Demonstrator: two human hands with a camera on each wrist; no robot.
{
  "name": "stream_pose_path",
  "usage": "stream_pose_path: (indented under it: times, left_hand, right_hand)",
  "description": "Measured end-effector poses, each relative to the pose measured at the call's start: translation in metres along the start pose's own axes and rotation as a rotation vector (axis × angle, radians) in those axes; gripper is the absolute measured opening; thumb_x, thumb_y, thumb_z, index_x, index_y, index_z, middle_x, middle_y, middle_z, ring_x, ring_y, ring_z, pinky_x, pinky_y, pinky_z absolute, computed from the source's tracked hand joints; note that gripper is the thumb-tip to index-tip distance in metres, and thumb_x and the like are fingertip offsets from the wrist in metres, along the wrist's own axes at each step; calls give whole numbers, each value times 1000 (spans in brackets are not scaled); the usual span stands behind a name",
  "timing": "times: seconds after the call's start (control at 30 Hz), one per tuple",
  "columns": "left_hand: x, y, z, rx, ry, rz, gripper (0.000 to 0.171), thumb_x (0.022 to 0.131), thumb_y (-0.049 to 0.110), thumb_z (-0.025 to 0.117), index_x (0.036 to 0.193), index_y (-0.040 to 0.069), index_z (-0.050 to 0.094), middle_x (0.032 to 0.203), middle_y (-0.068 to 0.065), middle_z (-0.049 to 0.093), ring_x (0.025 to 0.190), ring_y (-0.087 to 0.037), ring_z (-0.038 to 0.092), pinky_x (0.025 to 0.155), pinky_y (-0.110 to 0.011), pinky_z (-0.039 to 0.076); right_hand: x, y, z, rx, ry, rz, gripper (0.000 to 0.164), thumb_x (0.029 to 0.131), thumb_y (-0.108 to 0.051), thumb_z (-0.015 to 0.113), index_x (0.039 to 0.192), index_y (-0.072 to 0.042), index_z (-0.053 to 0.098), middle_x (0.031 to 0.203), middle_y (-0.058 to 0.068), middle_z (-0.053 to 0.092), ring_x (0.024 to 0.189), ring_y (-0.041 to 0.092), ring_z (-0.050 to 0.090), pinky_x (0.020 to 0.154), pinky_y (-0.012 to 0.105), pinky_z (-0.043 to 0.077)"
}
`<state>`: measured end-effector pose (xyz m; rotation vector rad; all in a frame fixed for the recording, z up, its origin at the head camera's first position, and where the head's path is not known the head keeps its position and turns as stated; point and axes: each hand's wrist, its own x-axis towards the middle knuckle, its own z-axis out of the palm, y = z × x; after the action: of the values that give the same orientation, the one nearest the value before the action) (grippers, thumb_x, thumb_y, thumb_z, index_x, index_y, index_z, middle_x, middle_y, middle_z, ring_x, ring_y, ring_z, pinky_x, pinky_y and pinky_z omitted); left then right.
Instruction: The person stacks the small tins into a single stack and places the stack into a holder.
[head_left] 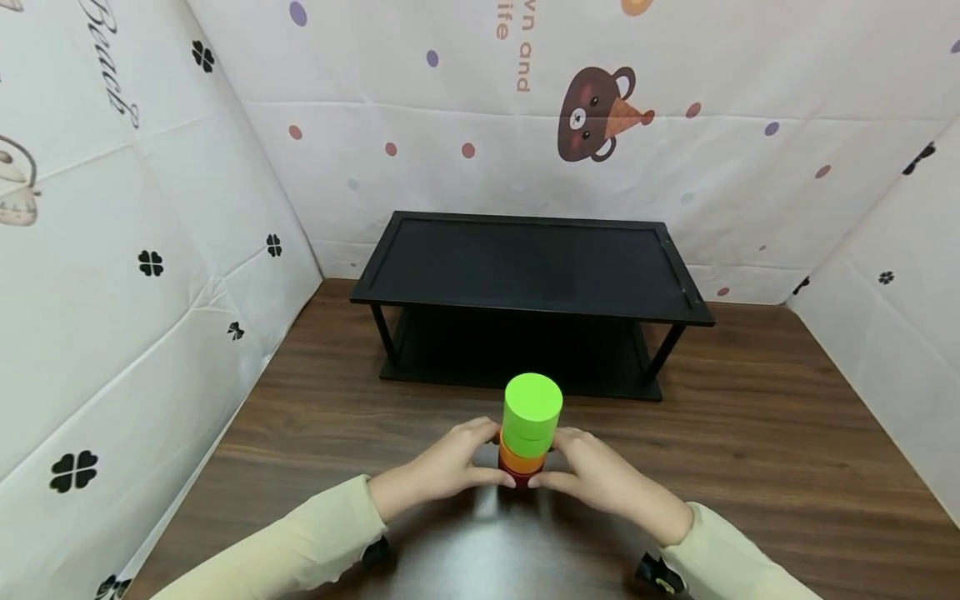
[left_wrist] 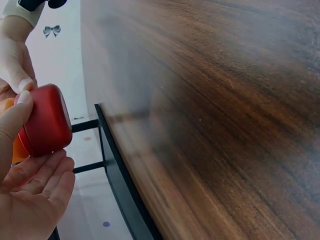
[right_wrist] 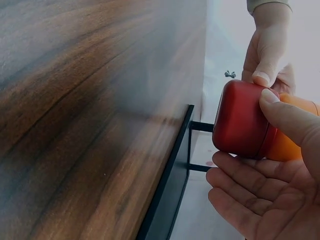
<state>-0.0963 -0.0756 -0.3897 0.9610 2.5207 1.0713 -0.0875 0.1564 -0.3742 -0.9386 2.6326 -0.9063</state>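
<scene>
A stack of round containers stands upright between both hands: a bright green one (head_left: 533, 408) on top, an orange one (head_left: 519, 461) under it, and a dark red one (left_wrist: 47, 122) with rounded edges lowest. My left hand (head_left: 459, 460) holds the stack from the left, its thumb on the near side of the red container and its fingers behind. From the right, my right hand (head_left: 596, 473) grips it the same way, thumb against the red container (right_wrist: 242, 120). In both wrist views a gap shows between the red base and the tabletop. Green lies outside the wrist views.
Beyond the hands stands a low black two-tier rack (head_left: 525, 258) on the brown wood-grain table (head_left: 750, 433). White printed sheets (head_left: 465, 192) enclose the back and both sides.
</scene>
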Motion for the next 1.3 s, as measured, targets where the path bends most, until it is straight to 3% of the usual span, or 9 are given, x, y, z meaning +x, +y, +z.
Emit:
stream_pose_path:
  times: [0.7, 1.3]
  left_hand:
    - [-4, 10, -5, -10, -6, -10, 51, 84, 34, 71, 126, 8, 57, 117, -2, 60, 110, -15, 57, 96, -34, 49]
    - [6, 19, -22, 0, 27, 46, 53, 84, 33, 72, 128, 8, 55, 118, -3, 59, 111, -16, 56, 97, -37, 48]
  right_hand:
    - [-3, -8, -10, 70, -40, 37, 41, 85, -38, 70, 114, -11, 63, 111, 1, 67, 101, 17, 64, 85, 38, 53]
    - [3, -12, -31, 36, -16, -17, 43, 85, -34, 71, 119, -11, 60, 116, 0, 66, 105, 16, 63, 88, 37, 53]
